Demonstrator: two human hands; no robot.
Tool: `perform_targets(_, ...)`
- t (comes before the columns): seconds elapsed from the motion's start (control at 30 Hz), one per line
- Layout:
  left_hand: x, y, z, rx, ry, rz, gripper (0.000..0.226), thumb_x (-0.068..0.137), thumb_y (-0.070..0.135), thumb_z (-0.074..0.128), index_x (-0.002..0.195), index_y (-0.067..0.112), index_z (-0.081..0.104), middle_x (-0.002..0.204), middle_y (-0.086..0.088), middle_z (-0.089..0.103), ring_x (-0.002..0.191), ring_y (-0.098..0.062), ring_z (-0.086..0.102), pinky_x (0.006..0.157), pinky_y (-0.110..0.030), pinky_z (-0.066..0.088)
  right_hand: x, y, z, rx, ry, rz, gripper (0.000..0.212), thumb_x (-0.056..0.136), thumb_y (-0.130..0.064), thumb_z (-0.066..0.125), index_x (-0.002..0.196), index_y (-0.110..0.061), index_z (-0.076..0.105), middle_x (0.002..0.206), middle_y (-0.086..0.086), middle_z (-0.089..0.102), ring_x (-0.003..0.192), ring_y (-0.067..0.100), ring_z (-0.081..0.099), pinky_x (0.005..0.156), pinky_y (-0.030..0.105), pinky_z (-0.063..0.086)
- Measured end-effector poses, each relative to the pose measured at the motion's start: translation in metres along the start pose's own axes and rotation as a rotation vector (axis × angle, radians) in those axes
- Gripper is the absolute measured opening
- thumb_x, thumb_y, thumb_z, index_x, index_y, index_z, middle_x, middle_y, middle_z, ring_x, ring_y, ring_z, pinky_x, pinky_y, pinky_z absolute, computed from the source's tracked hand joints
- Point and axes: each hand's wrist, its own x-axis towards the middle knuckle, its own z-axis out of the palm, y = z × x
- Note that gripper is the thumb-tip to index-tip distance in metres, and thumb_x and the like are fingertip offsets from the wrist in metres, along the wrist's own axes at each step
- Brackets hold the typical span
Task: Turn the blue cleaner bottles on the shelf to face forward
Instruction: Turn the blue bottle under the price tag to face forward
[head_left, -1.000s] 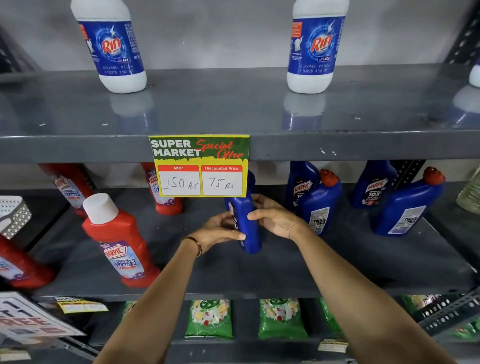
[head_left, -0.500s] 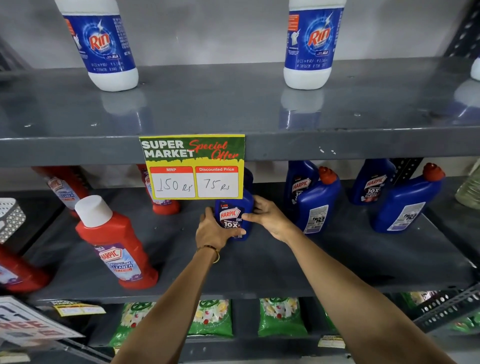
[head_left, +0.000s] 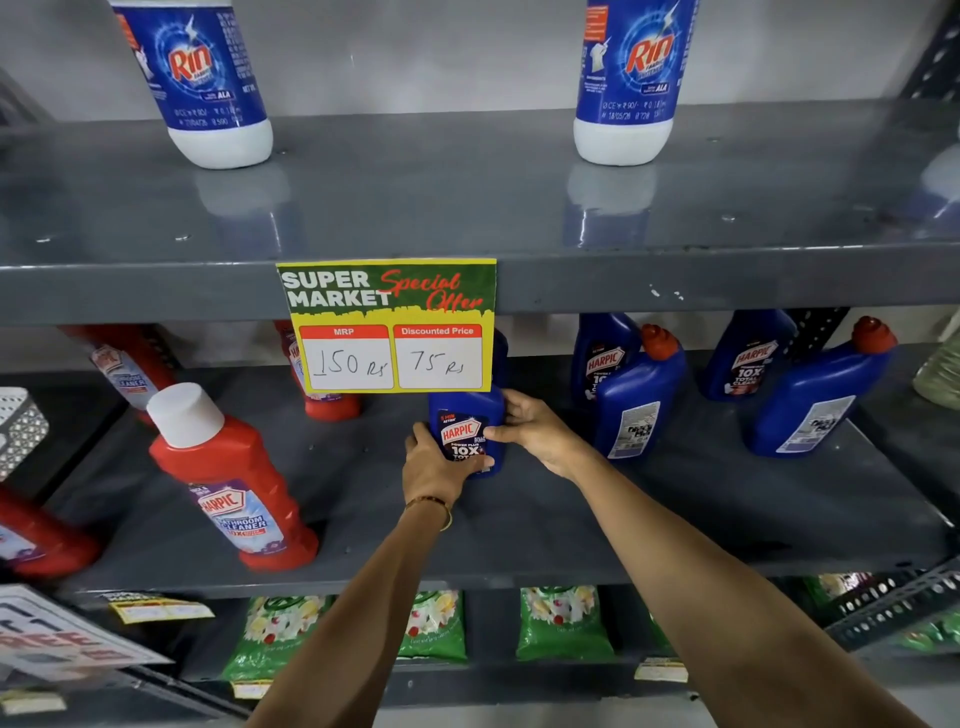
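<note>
A blue Harpic cleaner bottle (head_left: 467, 428) stands on the middle shelf (head_left: 675, 509) just under the price sign, its front label facing me. My left hand (head_left: 434, 467) grips its lower left side and my right hand (head_left: 535, 428) grips its right side. The bottle's top is hidden behind the sign. To the right, a blue bottle (head_left: 636, 400) shows its back label, with another blue bottle (head_left: 602, 358) facing forward behind it. Farther right, a blue bottle (head_left: 821, 400) shows its back label, and a forward-facing blue bottle (head_left: 748, 358) stands behind it.
A yellow and green price sign (head_left: 389, 325) hangs from the upper shelf edge. Red Harpic bottles (head_left: 228, 483) stand on the left of the middle shelf. Two white Rin bottles (head_left: 202, 88) stand on the upper shelf. Green pouches (head_left: 561, 623) lie on the shelf below.
The held blue bottle was edge-on a second ago; both hands have turned it so its front label faces me, and it now sits farther back on the shelf.
</note>
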Motion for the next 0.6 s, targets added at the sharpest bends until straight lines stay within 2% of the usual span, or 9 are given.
perform_targets(0.17, -0.006, -0.008, 0.000, -0.013, -0.009, -0.036, 0.076, 0.056, 0.032, 0.086, 0.113, 0.008, 0.043, 0.122, -0.013, 0.053, 0.108, -0.032, 0.055, 0.085, -0.041, 0.048, -0.006, -0.002, 0.003, 0.004, 0.084, 0.029, 0.062, 0.073, 0.013, 0.063, 0.129, -0.010, 0.046, 0.129, 0.013, 0.057, 0.113, 0.018, 0.056, 0.076, 0.020, 0.050)
perform_targets(0.23, -0.012, -0.012, 0.001, -0.028, 0.007, -0.054, 0.069, 0.059, 0.032, 0.083, 0.110, 0.006, 0.044, 0.120, -0.014, 0.055, 0.106, -0.032, 0.056, 0.084, -0.041, 0.048, -0.011, 0.001, 0.001, -0.016, 0.180, 0.054, 0.063, 0.073, 0.013, 0.063, 0.130, -0.009, 0.045, 0.133, 0.014, 0.054, 0.116, 0.015, 0.050, 0.074, 0.015, 0.046)
perform_targets(0.37, -0.031, -0.020, 0.007, -0.043, 0.029, -0.048, 0.060, 0.066, 0.031, 0.079, 0.108, 0.005, 0.046, 0.113, -0.017, 0.064, 0.103, -0.035, 0.060, 0.079, -0.039, 0.049, -0.028, 0.020, -0.008, -0.112, 0.399, 0.116, 0.059, 0.076, 0.004, 0.064, 0.130, -0.012, 0.047, 0.136, 0.012, 0.052, 0.124, 0.021, 0.047, 0.094, 0.027, 0.039)
perform_targets(0.43, -0.043, -0.019, 0.013, -0.059, 0.032, -0.047, 0.057, 0.069, 0.029, 0.078, 0.110, 0.005, 0.047, 0.111, -0.017, 0.066, 0.102, -0.035, 0.061, 0.078, -0.037, 0.049, -0.040, 0.031, -0.015, -0.114, 0.468, 0.150, 0.055, 0.078, 0.002, 0.063, 0.129, -0.012, 0.048, 0.136, 0.011, 0.052, 0.125, 0.023, 0.047, 0.097, 0.029, 0.039)
perform_targets(0.6, -0.065, -0.002, 0.039, -0.049, -0.017, 0.006, 0.048, 0.075, 0.032, 0.072, 0.113, 0.009, 0.054, 0.110, -0.016, 0.067, 0.103, -0.036, 0.060, 0.082, -0.039, 0.050, -0.073, 0.055, -0.042, -0.107, 0.571, 0.190, 0.048, 0.080, 0.001, 0.062, 0.126, -0.006, 0.050, 0.132, 0.016, 0.054, 0.121, 0.026, 0.051, 0.093, 0.029, 0.042)
